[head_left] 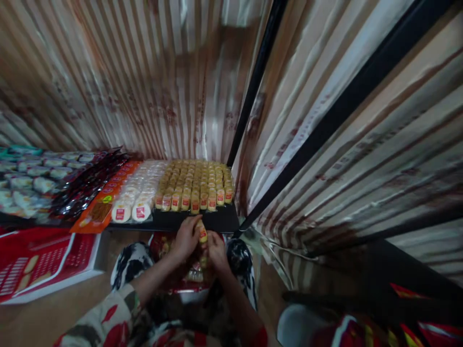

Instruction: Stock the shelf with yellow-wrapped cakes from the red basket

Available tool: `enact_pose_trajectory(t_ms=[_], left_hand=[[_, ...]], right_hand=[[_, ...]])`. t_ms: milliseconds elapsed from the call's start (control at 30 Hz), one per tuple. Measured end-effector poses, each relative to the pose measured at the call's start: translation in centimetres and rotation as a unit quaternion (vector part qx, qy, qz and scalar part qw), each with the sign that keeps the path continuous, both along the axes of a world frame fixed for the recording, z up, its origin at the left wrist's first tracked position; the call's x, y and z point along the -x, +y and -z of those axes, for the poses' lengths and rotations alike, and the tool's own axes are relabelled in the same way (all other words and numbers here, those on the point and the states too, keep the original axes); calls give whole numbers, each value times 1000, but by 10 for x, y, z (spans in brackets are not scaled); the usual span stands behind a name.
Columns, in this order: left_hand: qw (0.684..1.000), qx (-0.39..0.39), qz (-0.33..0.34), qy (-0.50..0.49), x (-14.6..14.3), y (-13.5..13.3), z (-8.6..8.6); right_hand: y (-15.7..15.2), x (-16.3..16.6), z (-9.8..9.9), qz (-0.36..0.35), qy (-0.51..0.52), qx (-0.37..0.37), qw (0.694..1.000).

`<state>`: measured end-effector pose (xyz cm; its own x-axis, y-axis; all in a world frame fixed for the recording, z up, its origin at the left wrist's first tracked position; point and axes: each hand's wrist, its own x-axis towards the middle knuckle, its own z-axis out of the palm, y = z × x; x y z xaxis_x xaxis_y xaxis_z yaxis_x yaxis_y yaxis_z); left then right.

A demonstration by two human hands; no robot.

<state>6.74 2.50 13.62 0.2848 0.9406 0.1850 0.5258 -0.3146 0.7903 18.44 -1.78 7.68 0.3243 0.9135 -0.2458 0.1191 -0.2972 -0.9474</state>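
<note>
Nearer the wearer than the yellow rows (195, 183), a single yellow packet (203, 234) sits between the two hands. The left hand (187, 237) is closed around its upper part, thumb and fingers drawn in; the right hand (217, 249) has its fingers curled at the packet's other side, though blur hides whether they pinch it. A light hold near the ends should suit such a soft-looking wrapper, since squeezing the middle could crush what is inside. Keeping the red label uncovered would help in turning it outward, matching the front labels of the rows. Both wrists are best kept low, clear of the rows' front edge and the white packets (122, 212) just left of the rows.
</note>
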Motion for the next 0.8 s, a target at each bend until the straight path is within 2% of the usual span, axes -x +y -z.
enact_pose_trajectory(t_ms=[133, 233, 500, 800], left_hand=[[999, -20, 15, 22, -17, 15, -11], [998, -37, 34, 33, -32, 27, -18], [990, -103, 88, 38, -78, 55, -33], [978, -114, 120, 125, -106, 75, -18]], right_hand=[[-2, -7, -10, 56, -147, -100, 982], [2, -10, -16, 72, -208, -147, 964], [27, -27, -24, 106, -193, -193, 956], [51, -52, -10, 117, -232, -171, 950]])
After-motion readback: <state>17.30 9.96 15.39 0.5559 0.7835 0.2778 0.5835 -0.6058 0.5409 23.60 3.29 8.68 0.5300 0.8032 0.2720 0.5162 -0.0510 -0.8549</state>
